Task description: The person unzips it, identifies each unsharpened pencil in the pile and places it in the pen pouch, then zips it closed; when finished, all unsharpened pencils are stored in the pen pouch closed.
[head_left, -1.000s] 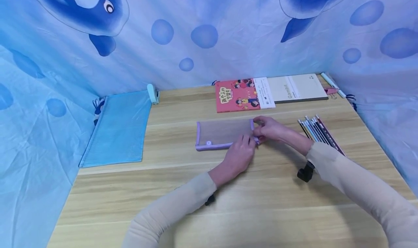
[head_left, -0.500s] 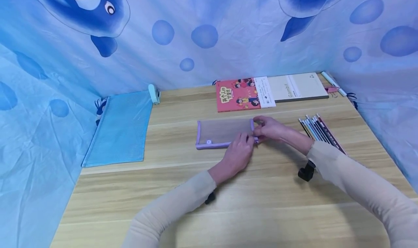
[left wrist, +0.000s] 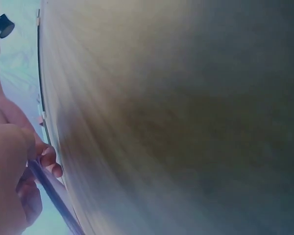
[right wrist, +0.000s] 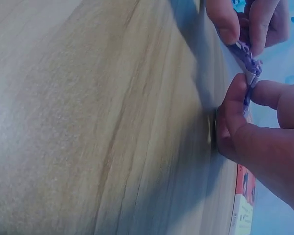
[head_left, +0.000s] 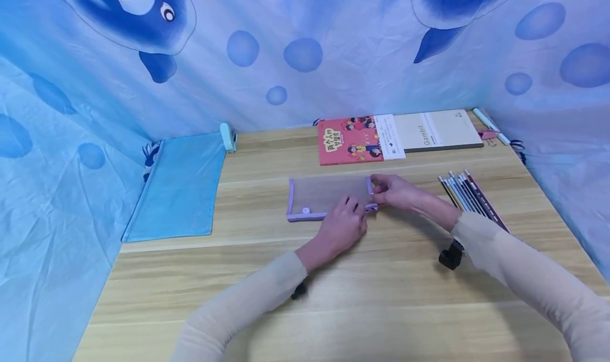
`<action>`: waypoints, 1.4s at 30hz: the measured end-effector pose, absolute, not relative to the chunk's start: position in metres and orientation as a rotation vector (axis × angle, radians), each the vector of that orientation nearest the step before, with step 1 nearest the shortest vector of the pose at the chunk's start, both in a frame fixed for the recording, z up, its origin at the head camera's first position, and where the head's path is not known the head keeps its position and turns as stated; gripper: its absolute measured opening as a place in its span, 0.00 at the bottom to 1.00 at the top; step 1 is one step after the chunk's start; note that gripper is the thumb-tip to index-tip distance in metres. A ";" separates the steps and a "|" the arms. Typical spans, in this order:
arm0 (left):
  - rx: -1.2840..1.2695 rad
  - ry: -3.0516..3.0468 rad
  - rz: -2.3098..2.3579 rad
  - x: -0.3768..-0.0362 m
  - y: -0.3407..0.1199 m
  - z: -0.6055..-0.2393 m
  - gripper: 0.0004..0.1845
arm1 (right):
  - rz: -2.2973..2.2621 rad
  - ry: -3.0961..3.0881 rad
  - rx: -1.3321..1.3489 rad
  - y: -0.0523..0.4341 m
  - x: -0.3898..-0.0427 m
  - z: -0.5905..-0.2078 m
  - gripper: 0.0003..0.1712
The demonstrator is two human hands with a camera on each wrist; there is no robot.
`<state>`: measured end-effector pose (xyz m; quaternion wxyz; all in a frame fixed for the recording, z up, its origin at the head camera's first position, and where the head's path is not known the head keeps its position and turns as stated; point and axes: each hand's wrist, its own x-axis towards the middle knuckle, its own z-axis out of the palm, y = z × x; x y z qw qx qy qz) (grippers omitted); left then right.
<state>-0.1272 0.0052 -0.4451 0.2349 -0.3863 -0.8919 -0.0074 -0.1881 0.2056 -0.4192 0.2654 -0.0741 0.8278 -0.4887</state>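
Note:
A see-through mesh pencil pouch (head_left: 314,192) with purple edging and a zipper along its near side lies mid-table in the head view. My left hand (head_left: 340,224) pinches its zipper edge, right of the middle. At the right end, my right hand (head_left: 393,191) holds the pouch's short side between thumb and fingers. The right wrist view shows the purple zipper end (right wrist: 252,68) between the two hands, and the left wrist view has the purple edge strip (left wrist: 54,196) running out from the left fingers. The zipper pull is hidden by the left hand.
Several pencils (head_left: 472,195) lie beside the right forearm. At the back are a red book (head_left: 350,142), a pale notebook (head_left: 438,132) and a light-blue pen (head_left: 491,125). On the left lie a blue zip folder (head_left: 173,187) and a mint stapler-like item (head_left: 228,137).
My left hand has slid a little to the left along the zipper edge, uncovering the pouch's near right corner. My right hand stays at the right side. The head view has shifted slightly.

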 end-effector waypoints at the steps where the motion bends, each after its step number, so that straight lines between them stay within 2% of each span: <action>1: -1.065 -2.453 -0.039 -0.127 0.003 -0.445 0.12 | -1.315 2.245 -0.215 0.206 -0.188 -0.420 0.47; 14: -1.030 -2.566 -0.276 -0.123 -0.045 -0.446 0.10 | -1.305 2.221 -0.213 0.214 -0.190 -0.420 0.50; 26: -0.992 -2.539 -0.314 -0.118 -0.092 -0.449 0.07 | -1.305 2.218 -0.230 0.226 -0.187 -0.424 0.50; 36: -0.922 -2.546 -0.351 -0.111 -0.126 -0.445 0.13 | -1.340 2.188 -0.234 0.225 -0.187 -0.420 0.50; 42: -0.939 -2.525 -0.413 -0.108 -0.138 -0.443 0.12 | -1.337 2.190 -0.210 0.226 -0.188 -0.418 0.51</action>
